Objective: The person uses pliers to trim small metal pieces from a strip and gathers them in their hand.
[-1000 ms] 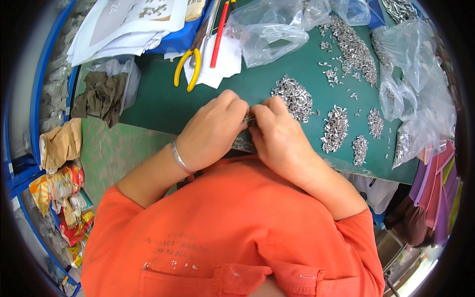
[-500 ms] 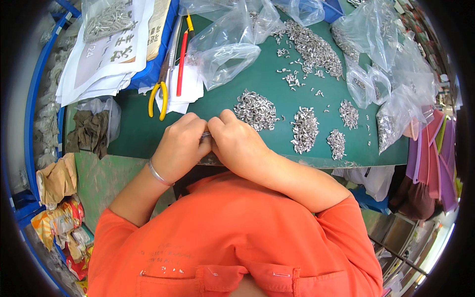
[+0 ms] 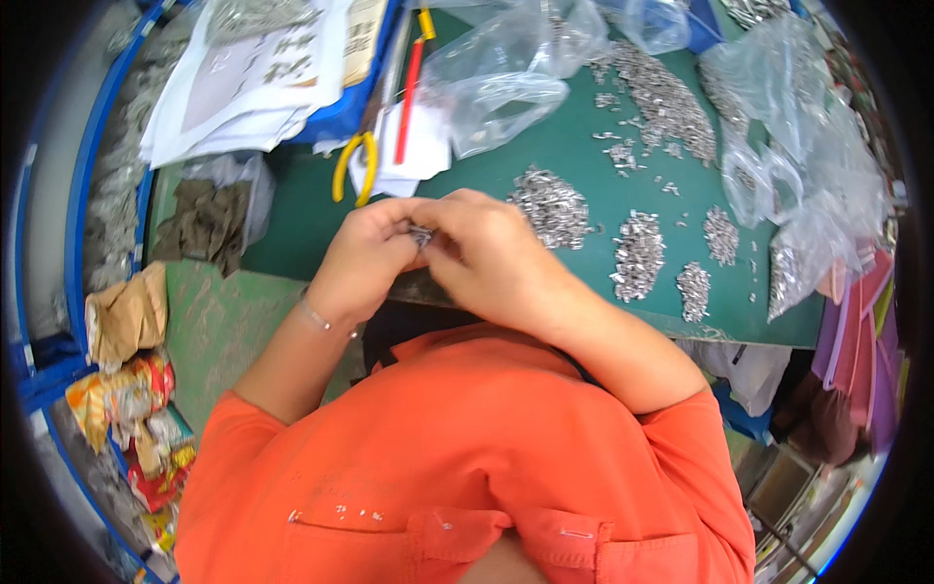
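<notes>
- Looking down past our orange shirt (image 3: 467,419), we had a small bit of metal (image 3: 420,235) between the fingertips, near the front edge of the green tabletop (image 3: 292,195).
- Our left hand (image 3: 366,251) looked closed on it, fingers curled and thumb drawn in; the metal lay at those tips, toward the right hand.
- Our right hand (image 3: 486,243) met it from the other side, thumb and forefinger slightly parted around it; whether they gripped too, we could not tell.
- Blur and fingers hid most of the piece, so we could not read its long axis.
- Just beside the right knuckles, away from us and to the right, sat the heap of metal bits (image 3: 550,209); our right hand was clearly nearer to it.
- Farther right, the oval pile (image 3: 638,256) ran lengthwise away from our body.
</notes>
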### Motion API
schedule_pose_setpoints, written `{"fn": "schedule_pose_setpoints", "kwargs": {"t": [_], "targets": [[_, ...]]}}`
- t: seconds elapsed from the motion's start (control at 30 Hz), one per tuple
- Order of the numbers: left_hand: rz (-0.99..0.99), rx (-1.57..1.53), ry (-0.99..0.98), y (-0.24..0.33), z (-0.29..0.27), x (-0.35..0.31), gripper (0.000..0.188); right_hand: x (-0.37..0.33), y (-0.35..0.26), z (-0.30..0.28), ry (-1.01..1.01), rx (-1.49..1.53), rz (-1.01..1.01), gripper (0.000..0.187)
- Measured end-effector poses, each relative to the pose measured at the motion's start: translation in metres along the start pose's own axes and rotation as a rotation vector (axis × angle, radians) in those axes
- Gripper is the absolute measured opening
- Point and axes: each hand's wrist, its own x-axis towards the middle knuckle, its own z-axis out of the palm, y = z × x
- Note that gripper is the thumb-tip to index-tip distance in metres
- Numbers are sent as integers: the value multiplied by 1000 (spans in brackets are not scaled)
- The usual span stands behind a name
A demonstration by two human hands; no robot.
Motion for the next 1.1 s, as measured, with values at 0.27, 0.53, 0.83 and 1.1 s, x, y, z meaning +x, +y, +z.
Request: {"fn": "schedule_pose_setpoints", "kwargs": {"t": [0.27, 0.53, 0.83, 1.1], "targets": [[40, -284, -39, 0, -18, -15, 33, -3, 6, -42, -65, -268, 55, 23], [16, -478, -49, 4, -12, -17, 37, -13, 18, -11, -199, -484, -133, 11], [-31, -697, 11, 9, -8, -16, 52, -15, 12, -1, -157, -723, -210, 10], [-71, -711, 43, 13, -6, -18, 54, -4, 17, -19, -21, -351, -80, 13]]}}
